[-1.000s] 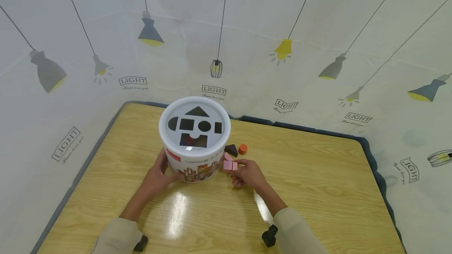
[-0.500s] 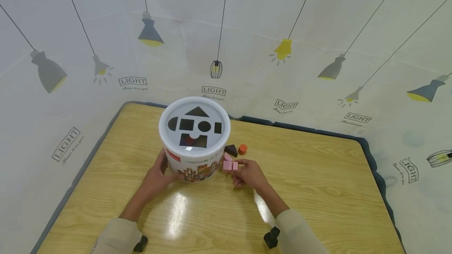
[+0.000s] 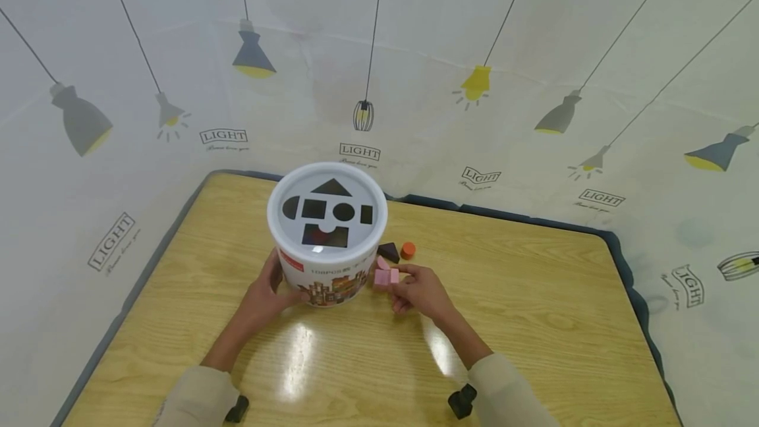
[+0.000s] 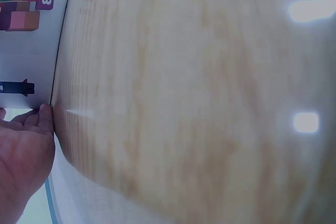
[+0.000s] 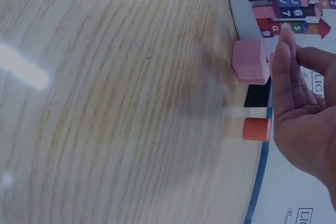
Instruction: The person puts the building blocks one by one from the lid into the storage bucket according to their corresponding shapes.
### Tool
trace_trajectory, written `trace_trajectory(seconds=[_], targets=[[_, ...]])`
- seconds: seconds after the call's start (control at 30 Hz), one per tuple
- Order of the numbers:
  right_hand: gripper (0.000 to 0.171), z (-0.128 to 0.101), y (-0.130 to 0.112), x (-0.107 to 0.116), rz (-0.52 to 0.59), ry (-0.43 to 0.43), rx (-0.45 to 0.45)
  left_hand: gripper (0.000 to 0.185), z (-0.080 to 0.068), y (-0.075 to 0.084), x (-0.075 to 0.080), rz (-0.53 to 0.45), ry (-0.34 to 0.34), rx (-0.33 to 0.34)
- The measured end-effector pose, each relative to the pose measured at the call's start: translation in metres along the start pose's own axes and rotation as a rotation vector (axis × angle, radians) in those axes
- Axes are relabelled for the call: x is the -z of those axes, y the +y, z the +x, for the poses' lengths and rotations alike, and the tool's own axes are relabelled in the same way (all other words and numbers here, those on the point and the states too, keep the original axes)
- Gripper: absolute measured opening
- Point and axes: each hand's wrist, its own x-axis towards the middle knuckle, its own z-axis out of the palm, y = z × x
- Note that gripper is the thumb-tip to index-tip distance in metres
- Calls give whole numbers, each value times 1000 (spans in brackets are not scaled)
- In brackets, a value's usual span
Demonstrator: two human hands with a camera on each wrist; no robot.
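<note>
A white toy-block bucket (image 3: 332, 279) stands upright on the table, its grey lid (image 3: 326, 223) pierced with shape-cut holes. My left hand (image 3: 269, 295) grips its lower left side, thumb in front and the other fingers round the side. Right of the bucket, my right hand (image 3: 421, 292) pinches a small pink block (image 3: 394, 275) between index finger and thumb. This piece is right beside a larger pink block (image 3: 382, 278), also seen as a pink block (image 5: 249, 61) in the right wrist view. Another pink piece (image 3: 383, 263) with a sloped edge is just behind them.
A dark triangular block (image 3: 389, 253) and an orange cylinder (image 3: 408, 250) lie behind the pink blocks. Wood-grain table (image 3: 534, 321) extends to both sides. A lamp-patterned white sheet (image 3: 427, 143) hangs beyond the table's far edge.
My right forearm has shifted slightly to the right, and the small pink block now appears closer against the larger one. The left hand and the bucket have stayed put.
</note>
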Motion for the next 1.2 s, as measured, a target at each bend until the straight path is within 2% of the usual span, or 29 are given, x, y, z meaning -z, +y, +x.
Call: trace_trajectory(seconds=[0.07, 0.3, 0.53, 0.73, 0.9, 1.03, 1.2], targets=[[45, 1, 1, 0, 7, -8, 16, 109, 1, -2, 0, 1, -1, -2], [43, -2, -8, -2, 4, -30, 54, 111, 10, -29, -3, 16, 16, 15], [45, -4, -11, -2, 2, -29, 56, 111, 11, -34, -3, 12, 24, -5], [44, -11, -20, -1, -1, -16, 52, 111, 11, -34, -4, 26, 31, 9], [41, -27, -44, 0, -15, -16, 59, 111, 10, -31, -4, 38, 31, 30], [42, -35, -59, 3, -16, -17, 71, 111, 6, -19, -3, 25, 18, 33], [47, -27, -51, 6, 3, -4, 78, 111, 0, 0, -1, 22, 2, 38]])
